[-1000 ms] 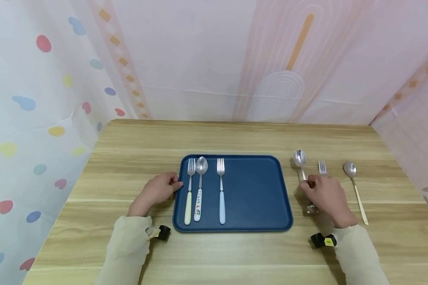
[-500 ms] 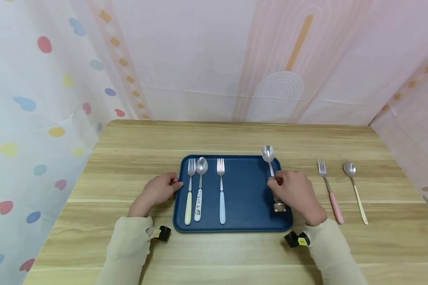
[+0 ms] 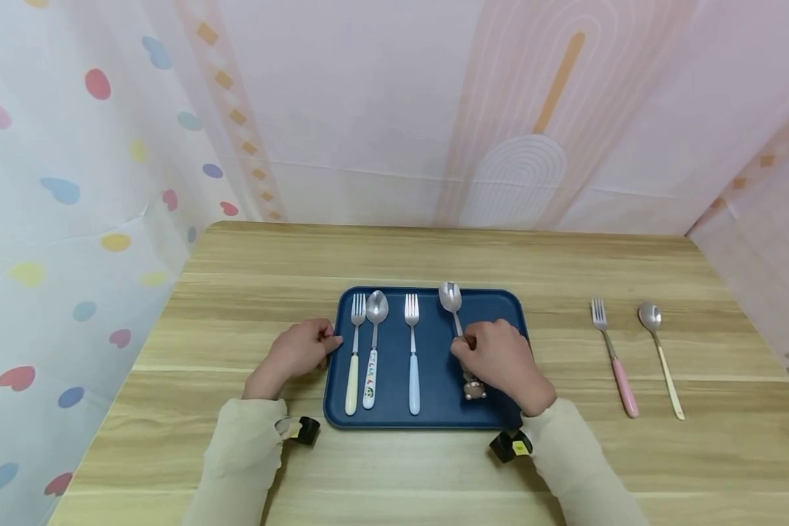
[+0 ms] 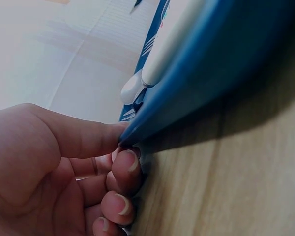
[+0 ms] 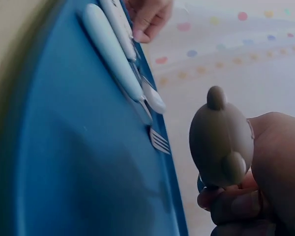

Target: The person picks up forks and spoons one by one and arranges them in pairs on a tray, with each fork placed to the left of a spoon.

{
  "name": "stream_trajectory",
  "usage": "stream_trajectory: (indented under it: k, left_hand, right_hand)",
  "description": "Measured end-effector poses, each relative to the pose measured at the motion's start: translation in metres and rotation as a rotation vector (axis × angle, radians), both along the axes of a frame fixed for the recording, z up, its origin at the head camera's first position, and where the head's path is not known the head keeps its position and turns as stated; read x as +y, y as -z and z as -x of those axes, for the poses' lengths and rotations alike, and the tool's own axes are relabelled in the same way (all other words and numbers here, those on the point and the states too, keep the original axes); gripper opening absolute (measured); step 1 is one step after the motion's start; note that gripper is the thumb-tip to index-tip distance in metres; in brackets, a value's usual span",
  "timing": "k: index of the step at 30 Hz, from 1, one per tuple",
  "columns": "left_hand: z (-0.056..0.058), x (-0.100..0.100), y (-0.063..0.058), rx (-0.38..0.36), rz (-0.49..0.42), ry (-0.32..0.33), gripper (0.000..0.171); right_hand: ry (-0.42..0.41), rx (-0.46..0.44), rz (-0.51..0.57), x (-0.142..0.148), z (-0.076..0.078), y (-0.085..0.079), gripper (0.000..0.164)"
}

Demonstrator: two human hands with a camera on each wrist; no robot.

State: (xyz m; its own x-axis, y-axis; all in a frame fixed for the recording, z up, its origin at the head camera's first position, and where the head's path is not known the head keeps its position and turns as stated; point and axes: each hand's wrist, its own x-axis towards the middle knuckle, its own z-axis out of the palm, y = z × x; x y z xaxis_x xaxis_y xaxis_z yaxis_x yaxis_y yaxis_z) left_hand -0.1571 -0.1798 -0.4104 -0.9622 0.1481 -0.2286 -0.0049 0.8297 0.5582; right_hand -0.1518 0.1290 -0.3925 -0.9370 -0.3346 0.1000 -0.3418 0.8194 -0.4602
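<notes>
**Bear-ended spoon (image 3: 450, 298) held over the blue tray (image 3: 392, 376), its bowl lying across the far rim**

Closest to the wearer, two cream sleeves (image 3: 243, 449) reach in on either side of the tray, the right one near its near-right corner. The left hand (image 3: 296, 349) pinches the tray's left rim, thumb above and index fingertip beneath. The right hand (image 3: 500, 359) pinches the spoon's handle between thumb and fingers above the right half of the tray; the brown bear end (image 5: 221, 140) juts out below the grip, towards the wearer.

If the spoon were lowered just here, its bowl would probably perch on the far rim, because it reaches that edge. A bulky bear end may also twist the handle in so small a pinch, leaving it slanted. Carried further left, it could knock the light-blue-handled fork (image 3: 413, 372). A slack left pinch might let the tray skid if the right forearm brushed the rim.

Towards the tray's left side, the yellow-handled fork (image 3: 352, 380) and the printed white-handled spoon (image 3: 371, 376) lie close beside each other. Right of the tray, well apart from it, the pink-handled fork (image 3: 623, 383) and the cream-handled spoon (image 3: 668, 380) lie on the wood-grain table (image 3: 269, 285). Beyond the tray hangs a pastel patterned curtain (image 3: 368, 109).
</notes>
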Motion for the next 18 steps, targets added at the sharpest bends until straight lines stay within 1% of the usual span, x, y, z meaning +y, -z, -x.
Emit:
stream_trajectory:
  k: [3, 8, 12, 18]
  left_hand:
    - [0.000, 0.001, 0.000, 0.002, 0.004, -0.002, 0.025]
    - [-0.001, 0.002, -0.001, -0.001, -0.002, -0.008, 0.024]
    - [-0.003, 0.002, -0.001, -0.004, -0.007, -0.010, 0.024]
    - [-0.003, 0.002, -0.003, 0.003, 0.003, -0.011, 0.024]
  right_hand:
    - [0.004, -0.045, -0.001, -0.008, 0.000, 0.004, 0.036]
    - [-0.001, -0.079, -0.008, -0.016, 0.001, 0.010, 0.037]
    - [0.006, -0.075, -0.031, -0.020, 0.002, 0.014, 0.038]
    - [-0.005, -0.080, -0.051, -0.025, 0.002, 0.016, 0.039]
